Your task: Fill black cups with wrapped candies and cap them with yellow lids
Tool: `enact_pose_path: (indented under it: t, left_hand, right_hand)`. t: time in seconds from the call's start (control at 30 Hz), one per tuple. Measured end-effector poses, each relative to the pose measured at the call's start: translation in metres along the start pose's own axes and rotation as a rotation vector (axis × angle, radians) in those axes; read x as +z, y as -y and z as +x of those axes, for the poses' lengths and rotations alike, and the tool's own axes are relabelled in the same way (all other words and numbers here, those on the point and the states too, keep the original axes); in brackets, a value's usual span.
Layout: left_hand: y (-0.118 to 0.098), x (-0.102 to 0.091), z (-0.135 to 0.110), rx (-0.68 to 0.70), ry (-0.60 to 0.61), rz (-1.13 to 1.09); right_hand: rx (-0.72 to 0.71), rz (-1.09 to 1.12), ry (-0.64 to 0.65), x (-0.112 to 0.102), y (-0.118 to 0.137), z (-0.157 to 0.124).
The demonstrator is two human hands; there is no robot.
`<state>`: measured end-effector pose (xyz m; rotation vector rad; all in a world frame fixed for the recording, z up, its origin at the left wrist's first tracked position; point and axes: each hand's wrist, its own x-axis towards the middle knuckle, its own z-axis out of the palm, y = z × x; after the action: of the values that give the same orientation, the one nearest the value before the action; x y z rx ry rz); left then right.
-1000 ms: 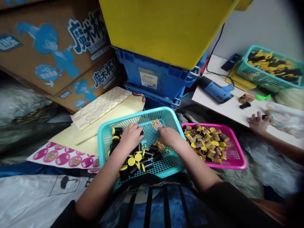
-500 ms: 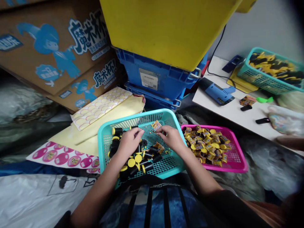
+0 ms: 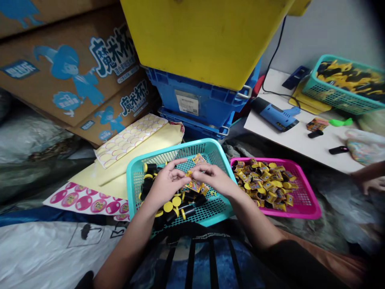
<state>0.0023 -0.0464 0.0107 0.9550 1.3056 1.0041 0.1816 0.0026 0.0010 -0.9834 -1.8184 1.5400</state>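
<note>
My left hand (image 3: 170, 182) is over the turquoise mesh basket (image 3: 224, 160). Its index finger is stretched out, the others are half curled, and its thumb reaches toward my right hand. My right hand (image 3: 214, 179) pinches a small yellow printed label (image 3: 189, 174) close to the left thumb; the fingers hide part of it. Just below lies another printed label (image 3: 194, 185), and a further one (image 3: 199, 159) rests on the mesh beyond the right fingers. Black tubes (image 3: 188, 212) with yellow caps (image 3: 167, 206) are heaped under and around the left hand.
To the right stands a pink basket (image 3: 314, 210) of labelled tubes. A blue heat gun (image 3: 275, 114) and another turquoise basket (image 3: 333, 100) are on a white table. Sticker sheets (image 3: 87, 200), cartons (image 3: 75, 72) and stacked crates (image 3: 192, 100) surround the left and back. Another person's hand (image 3: 373, 180) shows at far right.
Both hands have come together over the middle of the basket. The left fingers have spread, and the right hand has moved away from the far label. A co-worker's hand has come further into view.
</note>
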Motion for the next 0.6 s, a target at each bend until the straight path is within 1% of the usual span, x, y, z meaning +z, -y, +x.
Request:
enact_pose_path:
  t: [0.03, 0.07, 0.17, 0.2, 0.27, 0.3, 0.37, 0.4, 0.5, 0.53, 0.6]
  left_hand:
    - [-0.001, 0.000, 0.000, 0.003, 0.007, -0.004]
    - [-0.001, 0.000, 0.000, 0.010, 0.014, -0.017]
    - [-0.001, 0.002, 0.001, 0.052, 0.026, -0.069]
    - [0.000, 0.003, 0.002, 0.067, 0.007, -0.089]
    - [0.001, 0.001, 0.004, 0.088, -0.092, -0.143]
    - [0.001, -0.001, 0.005, 0.093, -0.159, -0.181]
    - [0.003, -0.008, 0.007, 0.101, -0.282, -0.264]
    - [0.004, -0.013, 0.008, 0.109, -0.328, -0.294]
    - [0.009, -0.025, 0.009, 0.118, -0.414, -0.314]
    - [0.011, -0.028, 0.009, 0.115, -0.433, -0.307]
    - [0.015, -0.032, 0.010, 0.108, -0.458, -0.288]
  right_hand:
    - [0.041, 0.033, 0.043, 0.001, 0.001, 0.004]
    - [0.071, 0.071, 0.034, 0.004, 0.003, 0.007]
    - [0.097, 0.182, -0.099, 0.013, 0.006, 0.018]
    - [0.086, 0.201, -0.116, 0.016, 0.006, 0.021]
    - [0.052, 0.182, -0.132, 0.019, 0.005, 0.028]
    - [0.042, 0.122, -0.135, 0.020, 0.003, 0.030]
    - [0.071, -0.112, -0.100, 0.021, -0.005, 0.034]
    - [0.112, -0.265, -0.036, 0.022, -0.010, 0.035]
    - [0.266, -0.667, 0.242, 0.035, -0.025, 0.035]
    - [0.289, -0.751, 0.299, 0.041, -0.029, 0.034]
    - [0.293, -0.854, 0.324, 0.052, -0.033, 0.033]
